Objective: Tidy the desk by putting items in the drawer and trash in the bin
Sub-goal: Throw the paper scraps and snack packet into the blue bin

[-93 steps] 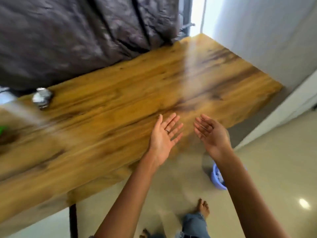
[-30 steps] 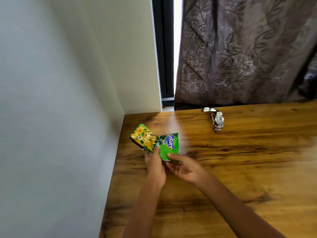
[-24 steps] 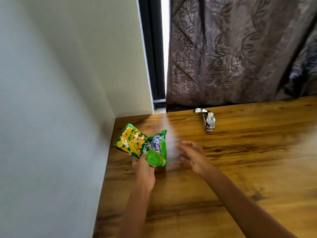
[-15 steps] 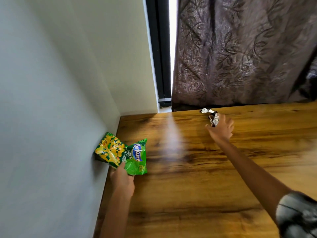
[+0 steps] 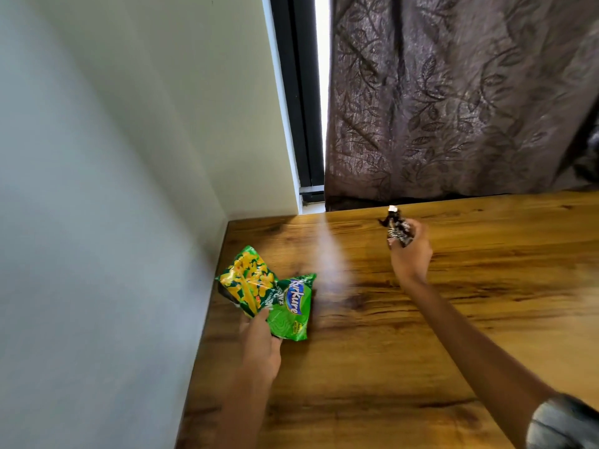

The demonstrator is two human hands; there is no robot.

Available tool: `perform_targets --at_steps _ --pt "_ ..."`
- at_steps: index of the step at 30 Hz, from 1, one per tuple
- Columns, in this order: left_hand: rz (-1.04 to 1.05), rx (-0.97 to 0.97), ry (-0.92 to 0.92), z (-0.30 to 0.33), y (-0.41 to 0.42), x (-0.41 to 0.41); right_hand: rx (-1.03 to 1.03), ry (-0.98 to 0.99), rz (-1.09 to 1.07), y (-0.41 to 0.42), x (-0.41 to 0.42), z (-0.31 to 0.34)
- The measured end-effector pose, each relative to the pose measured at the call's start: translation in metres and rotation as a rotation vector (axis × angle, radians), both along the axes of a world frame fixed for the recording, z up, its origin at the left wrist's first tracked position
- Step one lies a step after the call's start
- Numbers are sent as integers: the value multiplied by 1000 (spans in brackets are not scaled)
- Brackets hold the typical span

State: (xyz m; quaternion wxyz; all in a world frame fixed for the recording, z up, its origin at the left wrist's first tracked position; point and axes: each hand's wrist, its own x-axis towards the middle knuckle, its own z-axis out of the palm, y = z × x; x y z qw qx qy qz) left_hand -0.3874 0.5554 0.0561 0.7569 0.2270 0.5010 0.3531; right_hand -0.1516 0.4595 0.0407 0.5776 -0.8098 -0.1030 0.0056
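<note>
A wall [image 5: 97, 189] stands left of both hands and a curtain [image 5: 453, 102] hangs beyond them. The tabletop [image 5: 372, 367] spreads beneath the 2 hands. The left hand [image 5: 259, 348] grips a green bag [image 5: 278, 303] above it. The right hand [image 5: 410, 254] clenches a dark wrapper [image 5: 397, 230] at its fingertips.

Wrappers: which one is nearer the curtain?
The small crumpled silver-and-dark wrapper, pinched in the right hand near the curtain. The green snack packet sits in the left hand, by the wall.
</note>
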Motion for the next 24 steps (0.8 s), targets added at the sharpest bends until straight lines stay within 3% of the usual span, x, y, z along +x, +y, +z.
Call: perform_targets --at_steps 6,10,15,24 --pt "-186 7 -40 10 -28 27 65 -69 345 7 -102 28" --pt "-262 49 -99 19 -40 28 -95 -259 506 7 -141 27" --pt "-284 -37 -311 29 -43 15 -224 -287 708 2 -169 26" --pt "-349 -208 -507 28 -41 -7 -495 -594 629 -16 -196 42"
